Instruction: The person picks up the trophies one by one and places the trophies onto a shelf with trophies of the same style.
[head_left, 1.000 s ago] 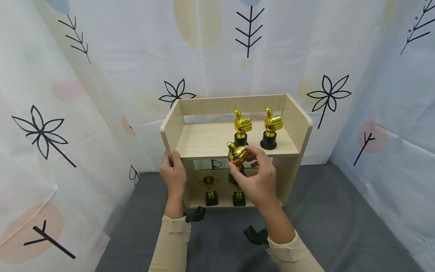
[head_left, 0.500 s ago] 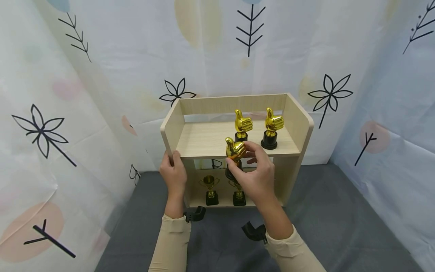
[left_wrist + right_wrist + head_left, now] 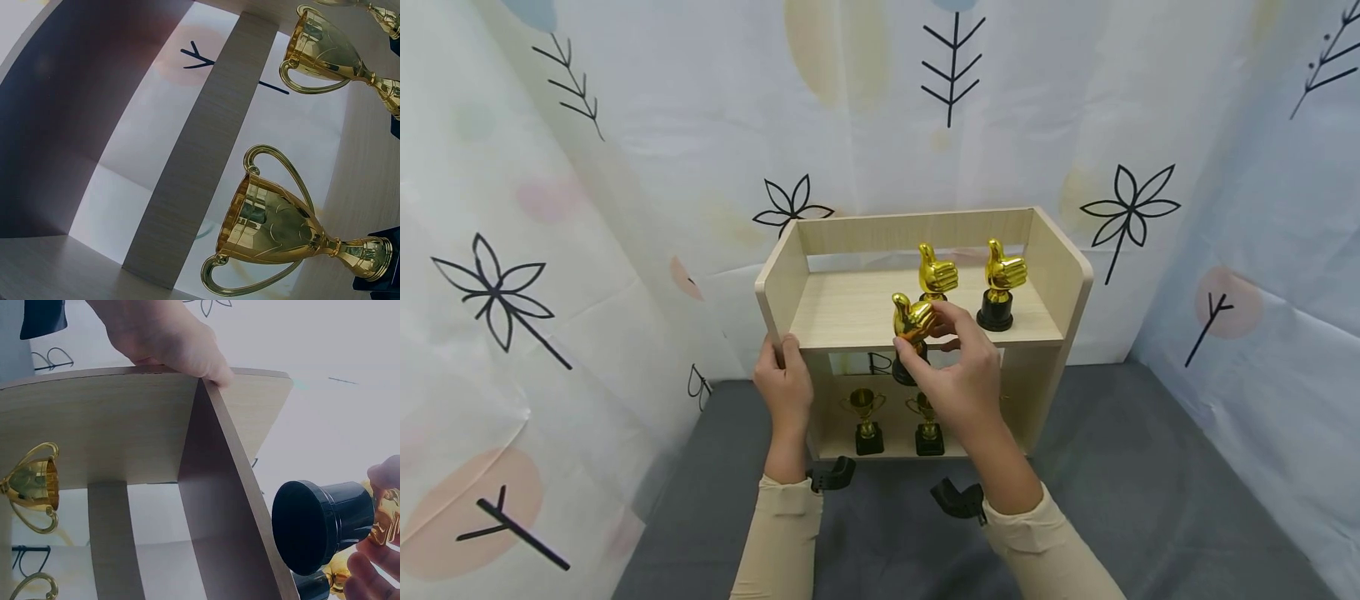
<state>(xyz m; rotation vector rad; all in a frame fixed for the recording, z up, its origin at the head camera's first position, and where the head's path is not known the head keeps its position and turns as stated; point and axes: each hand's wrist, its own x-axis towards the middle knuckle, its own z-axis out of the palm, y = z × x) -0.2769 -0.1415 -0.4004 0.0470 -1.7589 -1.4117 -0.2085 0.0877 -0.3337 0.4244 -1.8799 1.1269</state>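
My right hand (image 3: pixel 962 375) pinches a gold thumbs-up trophy (image 3: pixel 913 320) between thumb and fingers, in front of the upper board's front edge. Its round black base (image 3: pixel 300 528) hangs off the shelf in the right wrist view. My left hand (image 3: pixel 784 385) grips the left side panel of the pale wooden two-tier shelf (image 3: pixel 842 308), near where the upper board meets it. Two more thumbs-up trophies stand upright on the upper tier, one behind the held one (image 3: pixel 937 271) and one at the right (image 3: pixel 997 287).
Gold two-handled cup trophies stand on the lower tier, one at the left (image 3: pixel 867 407) and one near the middle (image 3: pixel 928 429), partly behind my right hand. Dark grey cloth (image 3: pixel 1112 475) covers the table. A patterned white curtain (image 3: pixel 700 150) surrounds it.
My right hand has risen and moved slightly left with the thumbs-up trophy, from below the upper board's edge to overlapping it. My left hand has stayed on the side panel.
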